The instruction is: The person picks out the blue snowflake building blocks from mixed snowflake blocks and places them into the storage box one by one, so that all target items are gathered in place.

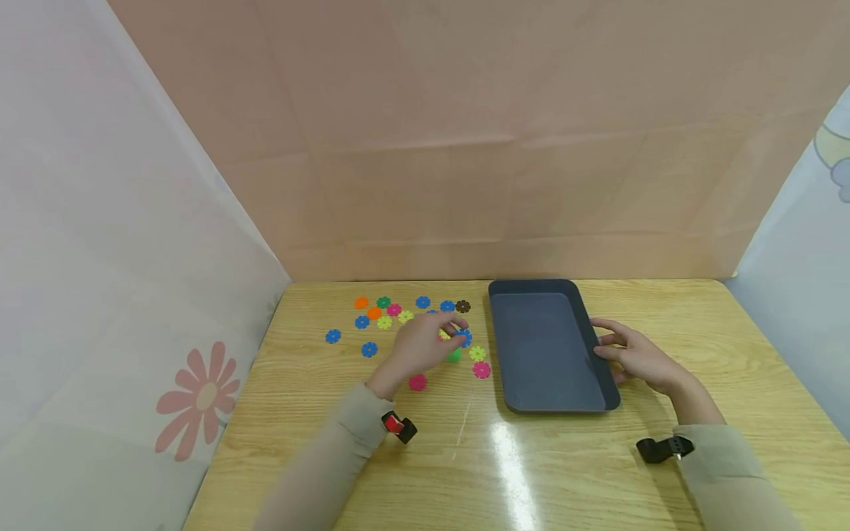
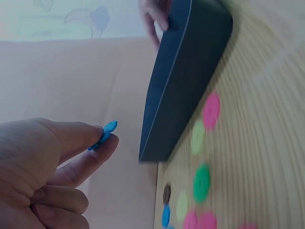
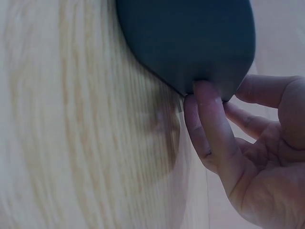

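Observation:
My left hand (image 1: 423, 343) pinches a blue snowflake disc (image 2: 110, 126) between thumb and fingertip, raised above the table to the left of the tray. The dark grey rectangular tray (image 1: 547, 350) lies flat, with nothing inside it. At its right side, my right hand (image 1: 640, 358) holds the rim, with fingers and thumb set about the edge and wall. Beneath and around the left hand lie loose discs, including a green disc (image 2: 201, 183), a pink disc (image 1: 481, 369) and a yellow disc (image 1: 477, 353). Part of the pile is hidden under that hand.
Several more discs spread left and back, among them an orange disc (image 1: 361, 303), a brown disc (image 1: 462, 306) and a blue disc (image 1: 333, 336). The wooden table (image 1: 425, 472) meets a brown backdrop (image 1: 425, 184) behind, with pale patterned sheets at both sides.

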{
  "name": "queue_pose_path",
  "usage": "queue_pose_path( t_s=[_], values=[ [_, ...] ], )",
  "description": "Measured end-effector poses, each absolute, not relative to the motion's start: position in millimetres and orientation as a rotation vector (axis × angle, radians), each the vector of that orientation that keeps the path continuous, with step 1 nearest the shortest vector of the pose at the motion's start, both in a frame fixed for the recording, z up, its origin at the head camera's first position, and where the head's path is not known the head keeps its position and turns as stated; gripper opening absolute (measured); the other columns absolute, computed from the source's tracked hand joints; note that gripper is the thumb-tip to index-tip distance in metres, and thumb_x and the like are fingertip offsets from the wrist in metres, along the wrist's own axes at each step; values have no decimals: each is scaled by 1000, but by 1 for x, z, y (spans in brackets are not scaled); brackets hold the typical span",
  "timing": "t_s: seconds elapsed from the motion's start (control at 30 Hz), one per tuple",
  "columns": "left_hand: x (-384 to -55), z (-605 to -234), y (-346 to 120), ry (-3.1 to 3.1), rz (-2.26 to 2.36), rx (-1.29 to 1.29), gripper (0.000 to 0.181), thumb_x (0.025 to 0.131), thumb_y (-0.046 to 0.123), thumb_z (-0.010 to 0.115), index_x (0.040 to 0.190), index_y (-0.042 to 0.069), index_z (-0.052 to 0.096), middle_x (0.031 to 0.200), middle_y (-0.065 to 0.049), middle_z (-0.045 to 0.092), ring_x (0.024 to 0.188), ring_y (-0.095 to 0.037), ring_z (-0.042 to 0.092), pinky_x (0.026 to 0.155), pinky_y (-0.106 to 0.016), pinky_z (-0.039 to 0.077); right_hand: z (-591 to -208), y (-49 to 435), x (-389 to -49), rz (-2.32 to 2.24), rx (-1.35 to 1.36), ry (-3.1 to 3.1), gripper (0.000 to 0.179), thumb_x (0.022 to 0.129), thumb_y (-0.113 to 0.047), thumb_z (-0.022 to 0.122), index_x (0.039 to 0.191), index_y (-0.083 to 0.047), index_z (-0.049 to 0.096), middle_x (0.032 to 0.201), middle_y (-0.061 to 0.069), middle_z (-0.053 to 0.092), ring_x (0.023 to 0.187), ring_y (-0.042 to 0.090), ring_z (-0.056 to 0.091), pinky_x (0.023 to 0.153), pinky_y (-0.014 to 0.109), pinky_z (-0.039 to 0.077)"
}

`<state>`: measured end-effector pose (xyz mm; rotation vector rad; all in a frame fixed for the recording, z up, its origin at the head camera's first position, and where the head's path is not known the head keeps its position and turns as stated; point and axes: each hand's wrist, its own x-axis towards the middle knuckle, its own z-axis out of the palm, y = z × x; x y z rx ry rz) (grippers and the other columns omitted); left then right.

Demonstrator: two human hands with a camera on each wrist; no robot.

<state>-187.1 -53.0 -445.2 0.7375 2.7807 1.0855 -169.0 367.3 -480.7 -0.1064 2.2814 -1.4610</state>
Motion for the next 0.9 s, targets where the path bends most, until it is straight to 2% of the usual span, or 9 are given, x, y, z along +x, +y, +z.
queue_pose_path(
  t_s=[0.2,0.3,0.53,0.73,0.9],
  values=[
    [-191,-446,-11,2707,1058,808,18,99,32,73,116,24,75,94,14,70,68,-2,60,54,-24,44,-479,366,-168,-1461,-116,2293,71,109,-11,54,166,-7,13,148,41,31,91,32,61,63,46,58],
    [-191,-446,11,2669,1039,846,17,100,31,73,115,24,74,91,17,69,73,2,60,58,-22,47,-478,365,-168,-1456,-122,2294,71,109,-12,55,166,-7,13,149,41,31,96,33,61,64,46,58],
    [-189,-446,56,2640,945,915,18,99,30,74,116,25,75,89,21,68,71,8,57,58,-18,48,-476,363,-167,-1449,-129,2291,71,109,-16,55,166,-7,14,150,41,30,96,33,60,64,45,58],
    [-185,-449,90,2667,826,918,18,98,34,75,115,29,75,86,25,67,66,10,54,58,-17,45,-474,362,-166,-1453,-134,2287,72,109,-18,56,166,-6,14,152,42,27,113,39,59,69,47,60],
    [-183,-455,112,2687,719,913,18,97,37,75,115,34,74,88,25,65,71,7,54,61,-19,44,-474,361,-166,-1474,-139,2261,73,109,-16,56,166,-6,12,153,43,25,111,40,62,68,48,60]
  ],
)
